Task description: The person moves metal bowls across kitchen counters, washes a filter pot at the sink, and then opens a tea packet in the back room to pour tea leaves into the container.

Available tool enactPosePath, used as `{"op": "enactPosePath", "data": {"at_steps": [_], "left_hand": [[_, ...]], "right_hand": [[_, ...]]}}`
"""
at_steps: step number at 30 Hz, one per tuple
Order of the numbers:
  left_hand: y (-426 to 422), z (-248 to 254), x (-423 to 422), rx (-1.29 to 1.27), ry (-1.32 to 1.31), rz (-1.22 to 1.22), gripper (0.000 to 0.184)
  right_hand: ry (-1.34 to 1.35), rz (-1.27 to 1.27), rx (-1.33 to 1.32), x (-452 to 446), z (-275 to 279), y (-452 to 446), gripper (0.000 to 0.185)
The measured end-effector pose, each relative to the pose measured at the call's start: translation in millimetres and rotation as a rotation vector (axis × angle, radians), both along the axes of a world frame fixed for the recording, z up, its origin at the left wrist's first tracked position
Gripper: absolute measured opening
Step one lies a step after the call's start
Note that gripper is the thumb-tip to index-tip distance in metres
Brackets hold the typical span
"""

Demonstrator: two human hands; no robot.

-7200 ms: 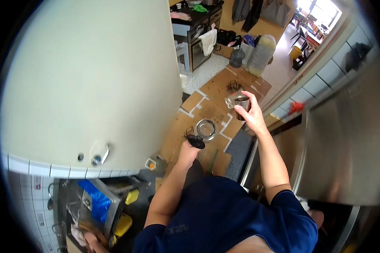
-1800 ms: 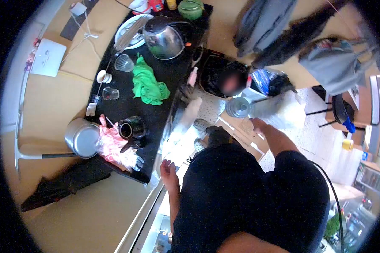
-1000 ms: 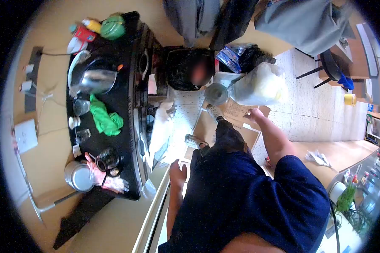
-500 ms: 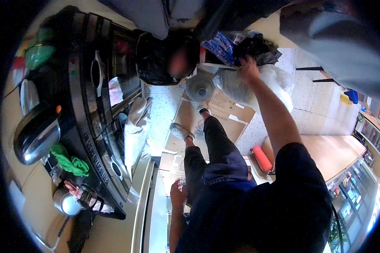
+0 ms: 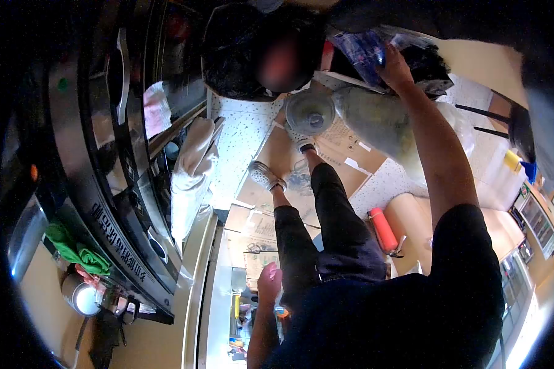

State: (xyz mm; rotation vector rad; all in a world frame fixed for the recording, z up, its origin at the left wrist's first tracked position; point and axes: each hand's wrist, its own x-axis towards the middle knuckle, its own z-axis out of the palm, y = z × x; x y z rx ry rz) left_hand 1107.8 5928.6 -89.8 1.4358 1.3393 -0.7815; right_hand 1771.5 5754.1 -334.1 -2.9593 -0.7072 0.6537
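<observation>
My right hand (image 5: 395, 69) reaches far forward, its fingers curled at a crinkled blue plastic bag (image 5: 358, 54). Dark plastic (image 5: 429, 69) lies just right of that hand. Below it, on the floor, is a large clear plastic bag (image 5: 378, 117) with pale contents. My left hand (image 5: 269, 284) hangs low by my left thigh, fingers bent together; a pinkish patch shows at the fingertips, too small to name. A round translucent basin (image 5: 311, 114) stands by my forward shoe.
A big black bag (image 5: 228, 55) is ahead, left of the blue one. Flattened cardboard (image 5: 277, 163) lies underfoot. At left stands a dark metal appliance (image 5: 98, 203) with handles. A red cylinder (image 5: 383, 229) lies at right, and dark chair legs (image 5: 483, 111) are beyond.
My view has shifted, with the appliance looming larger. My right hand has moved from the dark plastic onto the blue bag. My left hand stays low beside my leg.
</observation>
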Motion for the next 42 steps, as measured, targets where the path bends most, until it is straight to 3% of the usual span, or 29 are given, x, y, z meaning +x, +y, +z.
{"op": "enactPosePath", "data": {"at_steps": [2, 5, 6, 9, 12, 15, 18, 21, 22, 25, 26, 29, 33, 37, 38, 41, 42], "left_hand": [[-6.7, -9.4, -7.6, -0.025, 0.036, 0.121, 0.037], [-15.6, -24.9, -34.3, -0.058, 0.019, 0.16, 0.035], [-17.9, -23.0, -33.2, -0.063, 0.03, 0.172, 0.034], [-20.8, -28.2, -27.6, -0.114, 0.129, 0.161, 0.034], [-27.4, -39.3, -31.6, -0.156, 0.145, 0.176, 0.033], [-24.8, -46.4, -26.8, -0.193, 0.148, 0.182, 0.032], [-14.3, -42.6, -0.8, -0.175, 0.16, 0.182, 0.03], [-26.6, -55.6, -39.4, -0.152, 0.071, 0.395, 0.031], [-21.1, -52.6, -35.2, -0.152, 0.087, 0.337, 0.032], [-25.9, -59.0, -52.4, -0.165, 0.104, 0.474, 0.031], [-25.7, -60.5, -52.5, -0.16, 0.093, 0.461, 0.031], [-25.9, -63.2, -50.8, -0.153, 0.068, 0.431, 0.03], [-27.3, -66.5, -43.3, -0.177, 0.043, 0.479, 0.029], [-27.7, -63.5, -38.7, -0.167, 0.048, 0.502, 0.029], [-26.9, -61.2, -36.9, -0.162, 0.054, 0.512, 0.029], [-32.9, -61.3, -48.9, -0.171, 0.026, 0.613, 0.029], [-43.5, -70.8, -78.4, -0.191, -0.01, 0.69, 0.028]], "right_hand": [[0.026, -0.114, 0.045, 5.4, -20.2, 13.5, 0.105], [-0.085, -0.085, 0.159, 12.5, -44.4, 25.5, 0.116], [-0.062, -0.089, 0.184, 14.7, -49.4, 28.9, 0.129], [-0.169, -0.049, -0.128, 2.7, -61.8, 46.4, 0.134], [-0.16, -0.089, -0.28, -7.1, -64.0, 62.4, 0.136], [-0.302, -0.069, -0.323, -9.9, -65.8, 69.8, 0.12], [-0.181, -0.139, -0.285, -0.3, -55.1, 71.4, 0.11], [-0.19, -0.084, 0.014, 24.6, -73.6, 34.3, 0.12], [-0.122, -0.049, 0.15, 35.2, -74.7, 19.6, 0.117], [-0.038, -0.038, 0.337, 44.8, -58.2, 6.6, 0.113], [0.062, -0.073, 0.567, 43.3, -56.7, 8.2, 0.112], [0.08, -0.184, 0.644, 25.8, -50.2, 13.3, 0.113], [0.014, -0.157, 0.177, 17.2, -44.9, 37.5, 0.116], [-0.031, -0.098, 0.101, 13.7, -56.3, 49.3, 0.09], [-0.065, -0.078, 0.28, 14.8, -60.1, 47.0, 0.071], [0.118, -0.178, 0.227, -6.7, -15.1, 96.7, 0.054], [-0.007, -0.036, 0.376, -11.9, -25.2, 101.5, 0.043]]}}
